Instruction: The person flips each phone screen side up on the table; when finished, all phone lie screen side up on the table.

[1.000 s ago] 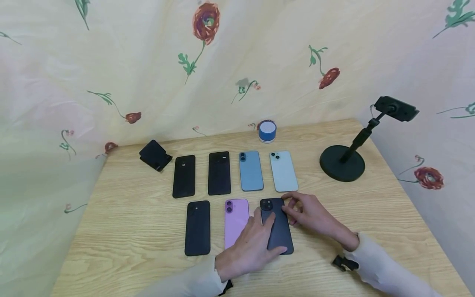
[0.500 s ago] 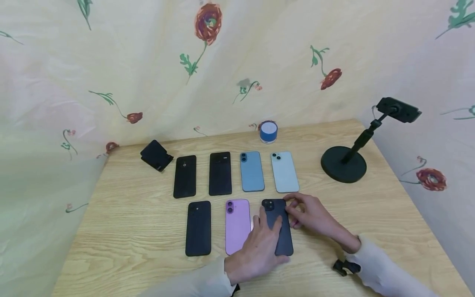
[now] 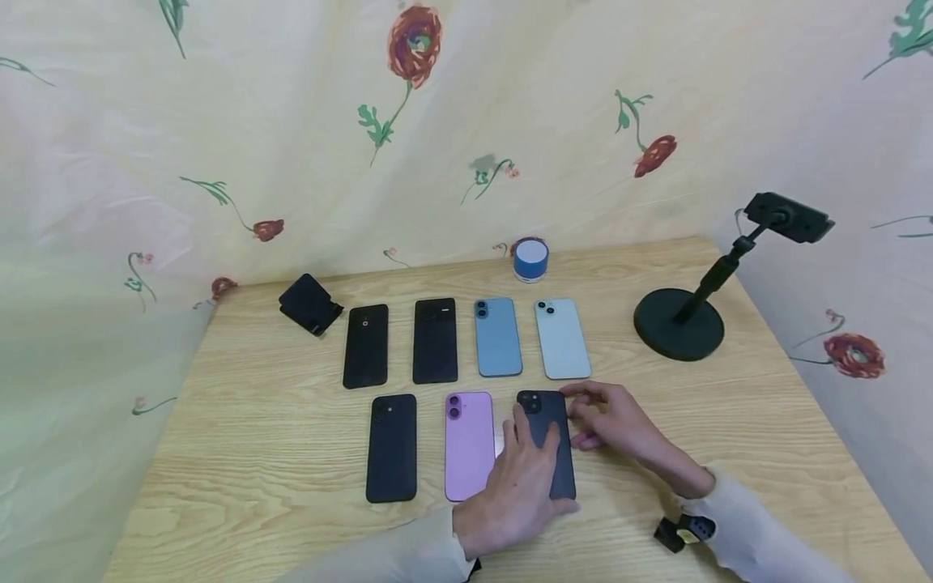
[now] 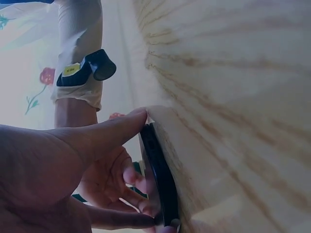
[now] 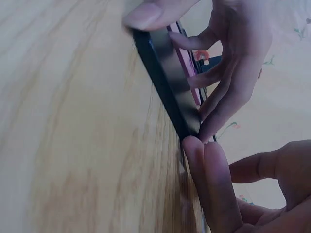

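In the head view, my left hand (image 3: 513, 482) spans a dark smartphone (image 3: 560, 478) lying back up on the table. Its thumb is at the near end, with the other fingers over the back and left side. In the left wrist view, the thumb and fingers of the left hand (image 4: 63, 160) hold the smartphone (image 4: 163, 174) end to end. My right hand (image 3: 612, 417) has its fingertips at the upper right edge of the phone. From the right wrist view, two fingertips of the right hand (image 5: 214, 184) touch a corner of the smartphone (image 5: 167, 82).
A purple phone (image 3: 469, 453) and a black phone (image 3: 391, 449) lie left of it. Behind are two dark phones, a blue phone (image 3: 499, 336) and a pale blue phone (image 3: 564, 338). A folded black stand (image 3: 309, 304), a blue cylinder (image 3: 530, 259) and a black stand (image 3: 678, 324) stand farther back.
My left hand has slid right, uncovering the lower part of the purple phone. The dark smartphone has turned slightly, lying straighter. My right hand stays by its upper right edge.
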### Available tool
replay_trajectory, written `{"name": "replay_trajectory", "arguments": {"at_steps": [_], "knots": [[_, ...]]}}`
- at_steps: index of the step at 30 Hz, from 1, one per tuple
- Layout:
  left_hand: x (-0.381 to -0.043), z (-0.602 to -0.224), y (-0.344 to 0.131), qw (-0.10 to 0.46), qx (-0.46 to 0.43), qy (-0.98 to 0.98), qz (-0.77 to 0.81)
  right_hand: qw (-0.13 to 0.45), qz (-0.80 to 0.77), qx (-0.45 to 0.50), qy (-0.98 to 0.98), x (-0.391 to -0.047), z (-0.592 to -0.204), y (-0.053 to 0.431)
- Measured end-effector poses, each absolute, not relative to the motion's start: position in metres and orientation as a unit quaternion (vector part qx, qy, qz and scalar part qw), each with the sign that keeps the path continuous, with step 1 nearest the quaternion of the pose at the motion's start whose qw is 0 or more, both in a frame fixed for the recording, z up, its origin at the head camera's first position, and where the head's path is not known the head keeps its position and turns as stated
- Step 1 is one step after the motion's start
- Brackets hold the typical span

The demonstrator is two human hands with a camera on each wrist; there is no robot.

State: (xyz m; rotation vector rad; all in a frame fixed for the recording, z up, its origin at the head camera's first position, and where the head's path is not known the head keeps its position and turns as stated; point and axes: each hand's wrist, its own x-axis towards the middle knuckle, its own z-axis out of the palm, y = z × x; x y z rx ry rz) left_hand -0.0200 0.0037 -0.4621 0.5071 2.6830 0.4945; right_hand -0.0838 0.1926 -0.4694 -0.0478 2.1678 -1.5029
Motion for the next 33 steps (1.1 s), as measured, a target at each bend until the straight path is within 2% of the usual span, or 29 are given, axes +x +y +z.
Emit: {"name": "replay_trajectory", "arguments": {"at_steps": [14, 25, 33], "knots": [[-0.018, -0.466, 0.007, 0.140, 0.184, 0.960, 0.156, 0.257, -0.553, 0.003, 0.793, -0.082, -0.467, 0.194], [-0.018, -0.464, -0.002, 0.174, 0.170, 0.944, 0.224, 0.243, -0.582, -0.015, 0.776, -0.084, -0.469, 0.194], [-0.021, -0.463, -0.015, 0.169, 0.192, 0.928, 0.272, 0.259, -0.603, -0.040, 0.754, -0.087, -0.467, 0.192]]}}
